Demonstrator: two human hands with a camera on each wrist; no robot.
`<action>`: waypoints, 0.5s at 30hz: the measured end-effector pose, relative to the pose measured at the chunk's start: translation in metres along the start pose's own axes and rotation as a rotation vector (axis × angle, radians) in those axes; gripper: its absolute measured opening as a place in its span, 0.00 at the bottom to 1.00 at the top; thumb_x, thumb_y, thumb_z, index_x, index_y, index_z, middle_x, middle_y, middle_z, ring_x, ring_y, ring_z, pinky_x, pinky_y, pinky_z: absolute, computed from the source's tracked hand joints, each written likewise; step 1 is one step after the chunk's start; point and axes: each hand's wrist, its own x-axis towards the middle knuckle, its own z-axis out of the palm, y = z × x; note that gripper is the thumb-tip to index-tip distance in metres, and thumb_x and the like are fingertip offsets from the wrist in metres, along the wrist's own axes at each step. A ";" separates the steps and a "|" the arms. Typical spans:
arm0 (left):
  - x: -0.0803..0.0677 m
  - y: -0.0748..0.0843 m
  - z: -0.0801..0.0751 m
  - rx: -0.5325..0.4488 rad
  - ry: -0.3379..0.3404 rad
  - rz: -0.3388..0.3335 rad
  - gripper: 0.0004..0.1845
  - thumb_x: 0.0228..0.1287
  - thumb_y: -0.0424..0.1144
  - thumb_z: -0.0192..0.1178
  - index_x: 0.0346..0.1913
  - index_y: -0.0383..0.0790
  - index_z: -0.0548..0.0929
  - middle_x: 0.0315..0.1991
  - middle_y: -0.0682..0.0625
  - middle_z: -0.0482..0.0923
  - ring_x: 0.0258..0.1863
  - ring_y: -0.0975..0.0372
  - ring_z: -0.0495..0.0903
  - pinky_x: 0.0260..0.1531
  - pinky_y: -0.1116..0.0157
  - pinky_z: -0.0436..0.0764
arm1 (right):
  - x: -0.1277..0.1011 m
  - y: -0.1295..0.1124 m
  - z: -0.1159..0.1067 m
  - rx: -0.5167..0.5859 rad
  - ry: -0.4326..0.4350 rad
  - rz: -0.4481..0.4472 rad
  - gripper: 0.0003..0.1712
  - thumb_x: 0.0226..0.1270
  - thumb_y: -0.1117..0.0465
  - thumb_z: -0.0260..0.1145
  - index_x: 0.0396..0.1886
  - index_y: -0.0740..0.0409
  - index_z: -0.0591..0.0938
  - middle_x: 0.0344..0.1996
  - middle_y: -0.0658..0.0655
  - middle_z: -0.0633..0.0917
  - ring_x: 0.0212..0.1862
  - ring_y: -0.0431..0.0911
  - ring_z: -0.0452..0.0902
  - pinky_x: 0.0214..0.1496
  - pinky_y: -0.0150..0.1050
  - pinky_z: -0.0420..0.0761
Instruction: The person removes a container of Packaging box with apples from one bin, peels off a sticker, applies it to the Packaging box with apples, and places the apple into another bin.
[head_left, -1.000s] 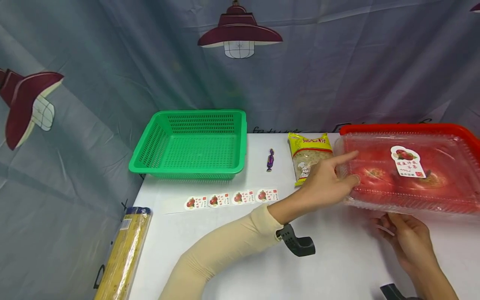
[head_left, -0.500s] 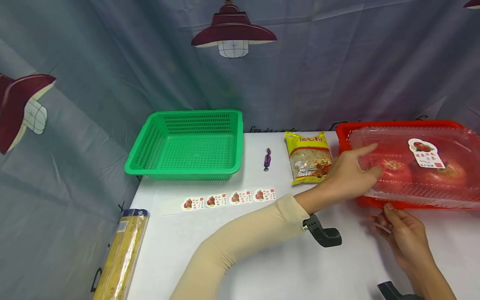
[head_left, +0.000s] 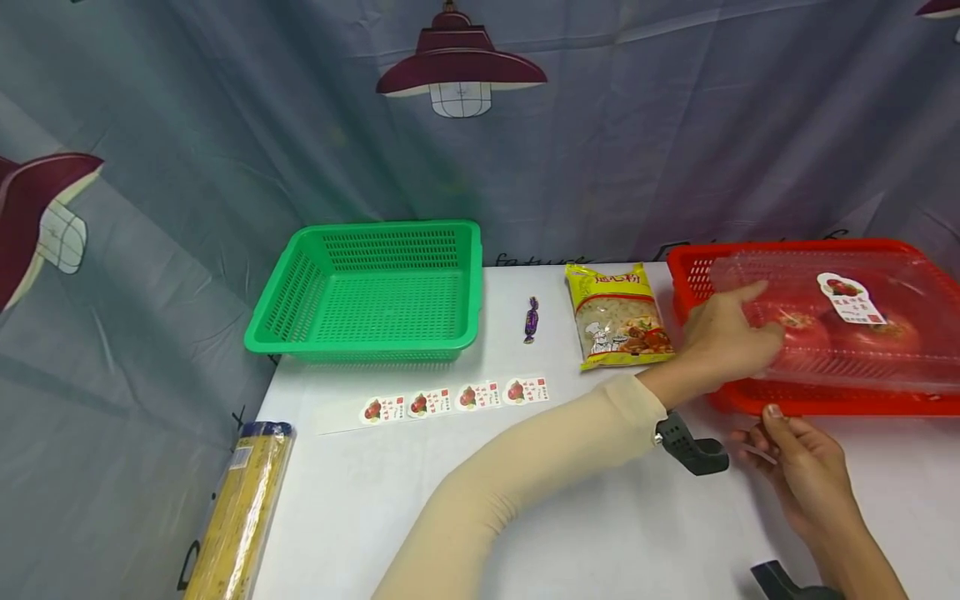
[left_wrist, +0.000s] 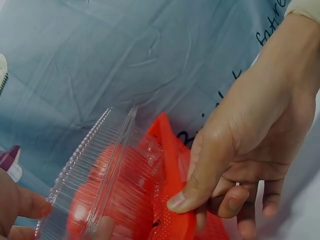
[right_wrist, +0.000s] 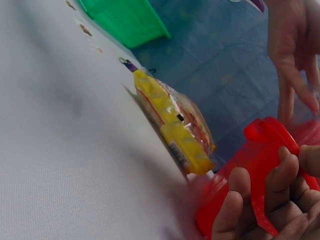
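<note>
In the head view my left hand grips the left end of a clear plastic fruit box, its index finger and thumb spread along that end. Red round fruits show inside, and a white fruit label is on the lid. The box lies over a red basket, its right end cut off by the frame. My right hand pinches the basket's near rim between thumb and fingers. In the left wrist view the thumb pinching the red rim is plain, and fingertips touch the box at lower left.
A green basket stands at the back left. A yellow food packet and a purple wrapped candy lie between the baskets. In front is a strip of fruit labels. A long yellow pack of noodles lies at the left edge.
My left hand has moved right with the box, which now sits further over and lower in the red basket. The right hand has stayed by the near rim. The head view has shifted slightly.
</note>
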 end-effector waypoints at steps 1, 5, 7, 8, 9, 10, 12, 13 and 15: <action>0.001 0.000 0.003 -0.003 0.007 -0.012 0.31 0.60 0.40 0.65 0.66 0.68 0.74 0.16 0.61 0.74 0.24 0.70 0.70 0.22 0.74 0.69 | 0.000 0.000 0.000 0.003 -0.002 -0.002 0.14 0.75 0.57 0.58 0.36 0.63 0.83 0.27 0.56 0.83 0.37 0.45 0.86 0.37 0.36 0.83; 0.003 -0.001 0.012 -0.001 0.026 -0.047 0.31 0.60 0.41 0.66 0.66 0.67 0.74 0.15 0.60 0.75 0.22 0.68 0.71 0.21 0.74 0.68 | -0.001 0.001 0.001 -0.008 -0.005 -0.007 0.15 0.76 0.57 0.57 0.34 0.64 0.82 0.27 0.57 0.84 0.37 0.45 0.86 0.37 0.35 0.83; 0.005 -0.003 0.016 -0.009 0.040 -0.056 0.31 0.58 0.40 0.67 0.65 0.66 0.75 0.23 0.61 0.77 0.27 0.68 0.69 0.22 0.74 0.68 | -0.001 0.001 0.002 -0.017 -0.004 -0.008 0.15 0.76 0.58 0.57 0.34 0.63 0.82 0.26 0.56 0.83 0.37 0.44 0.86 0.37 0.34 0.83; 0.005 -0.003 0.018 -0.010 0.050 -0.063 0.31 0.57 0.40 0.67 0.65 0.65 0.76 0.28 0.61 0.78 0.28 0.68 0.70 0.23 0.74 0.69 | -0.001 0.001 0.002 -0.020 -0.003 -0.008 0.15 0.76 0.58 0.57 0.34 0.63 0.82 0.25 0.56 0.82 0.37 0.44 0.86 0.37 0.33 0.82; 0.006 -0.004 0.020 -0.014 0.057 -0.070 0.31 0.57 0.40 0.68 0.65 0.64 0.76 0.32 0.61 0.79 0.31 0.68 0.70 0.25 0.73 0.69 | -0.001 0.001 0.003 -0.020 -0.001 -0.010 0.15 0.76 0.58 0.56 0.34 0.63 0.82 0.24 0.55 0.81 0.37 0.44 0.86 0.37 0.32 0.82; 0.007 -0.004 0.022 -0.014 0.065 -0.076 0.32 0.55 0.40 0.69 0.64 0.64 0.77 0.37 0.62 0.78 0.33 0.68 0.70 0.27 0.73 0.70 | -0.001 0.002 0.003 -0.021 0.001 -0.009 0.14 0.77 0.59 0.56 0.34 0.62 0.83 0.24 0.55 0.80 0.37 0.43 0.86 0.36 0.32 0.81; 0.009 -0.005 0.026 0.000 0.079 -0.088 0.32 0.54 0.40 0.70 0.63 0.63 0.78 0.42 0.62 0.77 0.36 0.68 0.69 0.31 0.71 0.71 | -0.001 0.002 0.004 -0.008 0.008 -0.011 0.14 0.77 0.60 0.56 0.33 0.62 0.82 0.23 0.55 0.78 0.36 0.43 0.85 0.35 0.32 0.78; 0.011 -0.005 0.028 0.009 0.088 -0.097 0.32 0.53 0.40 0.71 0.63 0.64 0.78 0.43 0.62 0.77 0.37 0.68 0.69 0.32 0.70 0.70 | -0.001 0.003 0.004 0.000 0.014 -0.012 0.14 0.77 0.60 0.56 0.32 0.62 0.82 0.22 0.55 0.77 0.35 0.43 0.84 0.34 0.32 0.77; 0.013 -0.005 0.031 0.033 0.105 -0.110 0.31 0.52 0.41 0.72 0.62 0.64 0.79 0.43 0.63 0.77 0.37 0.68 0.70 0.34 0.69 0.71 | -0.001 0.004 0.005 0.008 0.020 -0.012 0.14 0.76 0.61 0.56 0.32 0.62 0.82 0.22 0.54 0.76 0.33 0.43 0.82 0.33 0.33 0.76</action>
